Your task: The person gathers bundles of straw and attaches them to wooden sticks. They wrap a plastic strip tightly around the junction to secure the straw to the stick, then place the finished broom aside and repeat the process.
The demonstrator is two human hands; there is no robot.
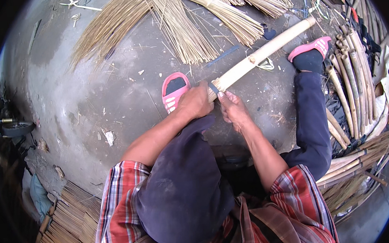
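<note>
A pale bamboo pole (266,53) slants from my lap area up to the far right, with a knot partway along it. My left hand (196,102) is closed round its near end, beside my left knee. A dark flat strip (214,89) crosses the pole there, just beyond the fingers, where the end looks frayed or packed with straw. My right hand (233,110) is closed in a pinch at the strip's right side, thumb toward the pole. The underside of the near end is hidden by my hands.
Bundles of dry stalks (188,36) lie on the concrete floor ahead. More bamboo poles (354,83) are stacked at the right, near my pink sandal (311,48). Woven slats (71,225) lie at the lower left. A pale tie loop (267,65) lies by the pole.
</note>
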